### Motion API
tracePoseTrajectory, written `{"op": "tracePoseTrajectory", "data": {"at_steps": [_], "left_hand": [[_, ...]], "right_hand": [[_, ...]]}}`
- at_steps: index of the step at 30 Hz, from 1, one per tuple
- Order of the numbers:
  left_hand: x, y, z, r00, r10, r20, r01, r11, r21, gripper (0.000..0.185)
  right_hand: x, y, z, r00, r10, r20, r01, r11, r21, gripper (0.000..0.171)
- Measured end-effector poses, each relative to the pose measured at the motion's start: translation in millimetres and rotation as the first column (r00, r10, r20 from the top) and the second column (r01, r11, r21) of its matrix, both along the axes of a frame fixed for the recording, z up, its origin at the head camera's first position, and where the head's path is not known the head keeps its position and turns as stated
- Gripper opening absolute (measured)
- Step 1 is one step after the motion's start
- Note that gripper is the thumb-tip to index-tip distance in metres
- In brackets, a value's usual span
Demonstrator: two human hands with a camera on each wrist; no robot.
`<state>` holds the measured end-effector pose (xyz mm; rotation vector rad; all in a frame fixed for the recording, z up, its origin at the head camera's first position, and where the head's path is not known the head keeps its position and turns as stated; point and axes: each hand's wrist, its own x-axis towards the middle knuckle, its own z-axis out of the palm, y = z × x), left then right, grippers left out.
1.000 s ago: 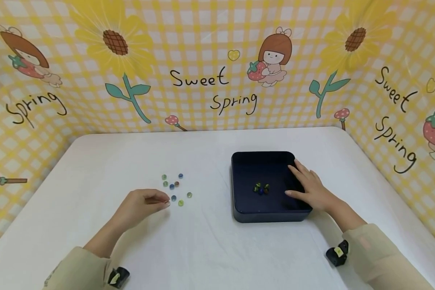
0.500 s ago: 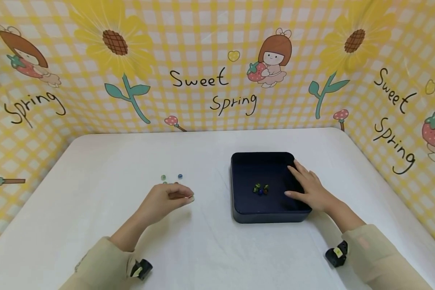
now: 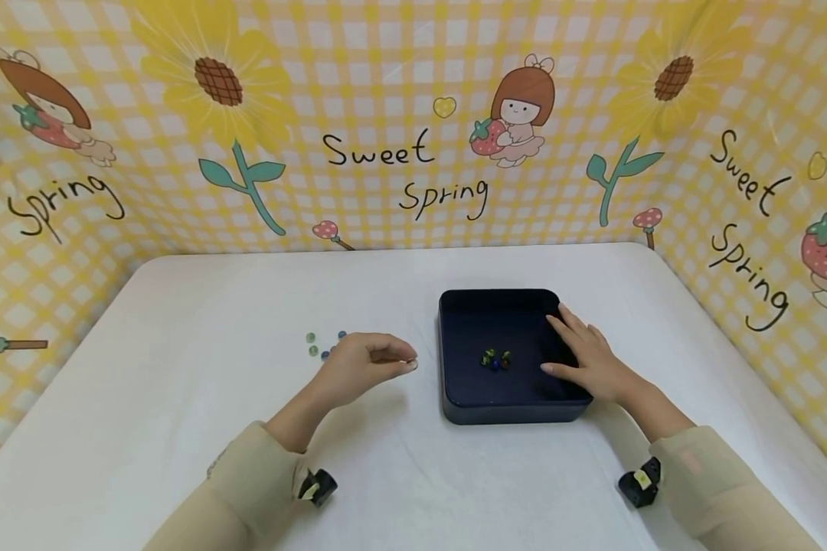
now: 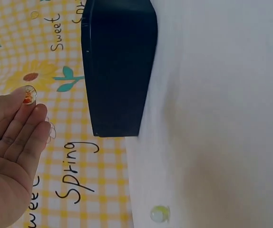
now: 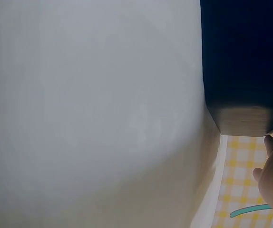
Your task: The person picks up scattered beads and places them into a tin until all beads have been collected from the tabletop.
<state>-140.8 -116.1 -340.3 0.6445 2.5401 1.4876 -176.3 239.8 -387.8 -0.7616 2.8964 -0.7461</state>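
Just left of frame centre, the left hand [image 3: 365, 366] pinches a marble [image 3: 411, 366] beside the tray [image 3: 455, 405], to its right.

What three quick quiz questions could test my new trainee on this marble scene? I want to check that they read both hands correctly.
1. True or false: the left hand pinches a marble at its fingertips.
2. Where does the right hand rest?
A. flat on the table
B. on the right rim of the dark blue tray
C. on the loose marbles
3. Fill in: the marbles already moved lie inside the ____.

Key: 1 true; 2 B; 3 tray.
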Motion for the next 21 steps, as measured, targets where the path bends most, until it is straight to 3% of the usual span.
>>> {"op": "tracePoseTrajectory", "data": {"at_steps": [12,21], "left_hand": [[-19.2,36.3,-5.5,0.997,-0.059,0.053,0.056,0.997,0.058,0.014],[-30.4,61.3,-11.2,0.991,-0.116,0.060,0.115,0.993,0.026,0.017]], "right_hand": [[-0.5,0.5,-0.3,1.000,0.000,-0.004,0.000,1.000,-0.003,0.077],[-1.1,1.1,-1.0,1.000,0.002,0.000,-0.002,1.000,-0.003,0.077]]}}
